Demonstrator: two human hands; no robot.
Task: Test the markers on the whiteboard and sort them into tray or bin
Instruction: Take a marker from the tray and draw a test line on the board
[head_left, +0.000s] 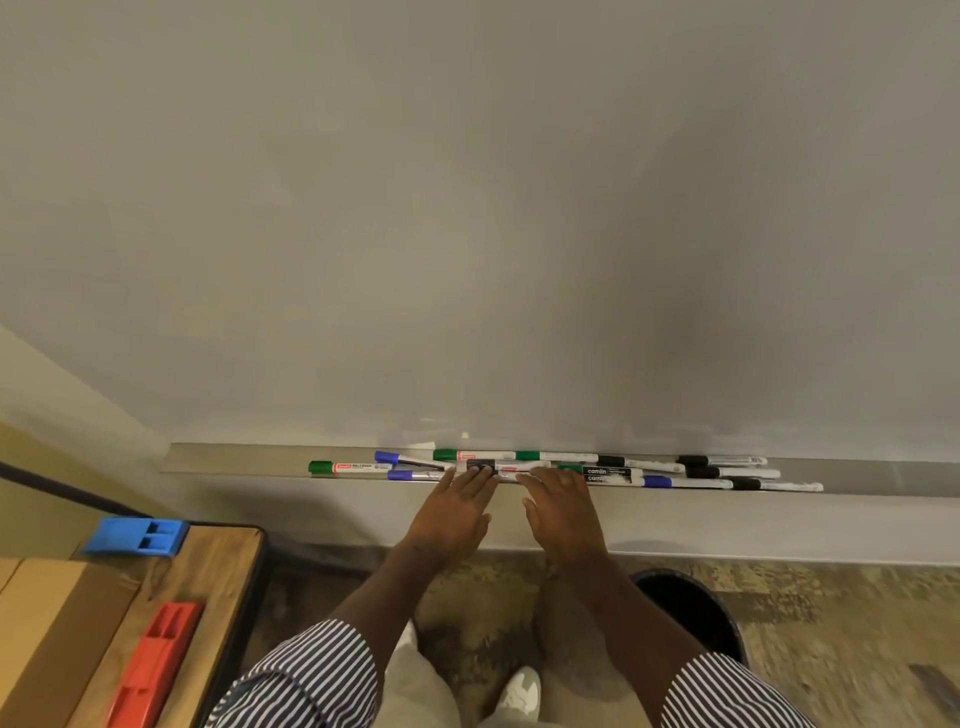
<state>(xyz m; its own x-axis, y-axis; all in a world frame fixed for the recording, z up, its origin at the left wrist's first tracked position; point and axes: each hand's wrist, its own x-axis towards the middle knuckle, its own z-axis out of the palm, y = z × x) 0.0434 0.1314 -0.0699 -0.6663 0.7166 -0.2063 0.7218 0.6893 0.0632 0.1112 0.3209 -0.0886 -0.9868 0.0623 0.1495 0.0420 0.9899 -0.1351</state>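
Blank whiteboard (467, 208) above, ledge (234, 460) below strewn with capped markers (613, 475); bin (691, 613) on floor at right, desk (218, 566) at left. Left hand (452, 512) and right hand (563, 512) reaching in, fingers straight, tips on the pile, seemingly gripping nothing yet. Best to pinch one marker, lift clear, uncap, then stroke the board.

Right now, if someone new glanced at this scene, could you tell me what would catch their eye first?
Most striking is the jumble of markers, capped green, blue and black, lying along the ledge under the blank whiteboard. The left hand and right hand reach side by side to the middle of the pile, fingers extended onto the markers. Lower left, a blue block and a red block sit on a wooden table.
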